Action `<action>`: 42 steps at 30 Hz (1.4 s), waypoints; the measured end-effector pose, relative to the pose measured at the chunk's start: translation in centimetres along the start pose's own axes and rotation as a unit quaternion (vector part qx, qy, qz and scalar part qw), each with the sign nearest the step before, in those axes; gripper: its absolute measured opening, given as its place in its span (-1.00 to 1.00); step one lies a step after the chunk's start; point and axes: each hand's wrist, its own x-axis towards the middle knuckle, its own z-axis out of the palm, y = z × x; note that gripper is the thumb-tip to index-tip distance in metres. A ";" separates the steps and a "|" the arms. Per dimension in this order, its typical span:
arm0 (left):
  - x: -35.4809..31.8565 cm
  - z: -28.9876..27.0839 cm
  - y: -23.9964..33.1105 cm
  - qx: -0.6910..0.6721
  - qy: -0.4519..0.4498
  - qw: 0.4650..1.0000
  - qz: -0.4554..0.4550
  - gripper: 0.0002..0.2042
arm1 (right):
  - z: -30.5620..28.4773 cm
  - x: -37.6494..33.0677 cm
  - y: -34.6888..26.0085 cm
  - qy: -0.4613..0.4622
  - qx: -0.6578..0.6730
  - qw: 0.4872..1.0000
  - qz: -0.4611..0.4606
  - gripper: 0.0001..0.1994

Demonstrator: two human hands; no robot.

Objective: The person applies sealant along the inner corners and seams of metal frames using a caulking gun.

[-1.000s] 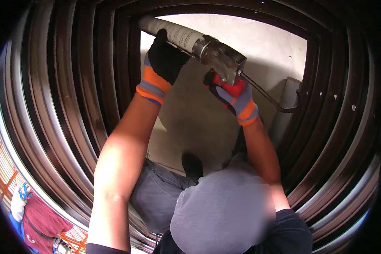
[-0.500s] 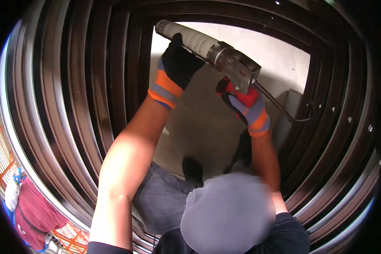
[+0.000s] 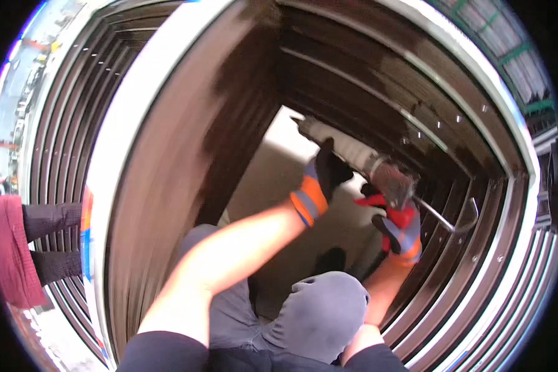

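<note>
A caulking gun (image 3: 395,182) with a pale sealant cartridge (image 3: 347,147) slants across the middle, its dark nozzle pointing to the upper left. Under the cartridge, my left hand (image 3: 332,167) in a black, grey and orange work glove is closed around its side. My right hand (image 3: 403,226), gloved alike, grips the red handle (image 3: 387,234) at the gun's rear. From the back end sticks a metal plunger rod (image 3: 437,216), bent into a hook. Some fingers of both hands are hidden by the gun.
Dark brown ribbed metal frames (image 3: 366,37) stand around me on several sides, with a pale upright edge (image 3: 149,80) close on my left. Below lies a concrete floor (image 3: 279,223). A person in maroon clothing (image 3: 9,248) is at the far left.
My view has swung and tilted, showing more of the frames and surroundings. The caulking gun and both hands now appear lower and further right; the grip is the same.
</note>
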 end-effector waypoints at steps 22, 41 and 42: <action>-45.2 13.4 24.6 0.814 0.196 0.414 0.357 -0.54 | -1.3 -7.4 -24.9 0.138 0.090 0.968 0.187 -0.81; -57.2 11.1 29.0 0.887 0.184 0.385 -0.177 -0.33 | -13.1 -15.4 -49.4 0.205 0.230 0.915 0.259 -0.62; -57.4 11.2 29.0 0.884 0.188 0.392 -0.172 -0.33 | -13.3 -15.7 -49.8 0.209 0.231 0.912 0.268 -0.61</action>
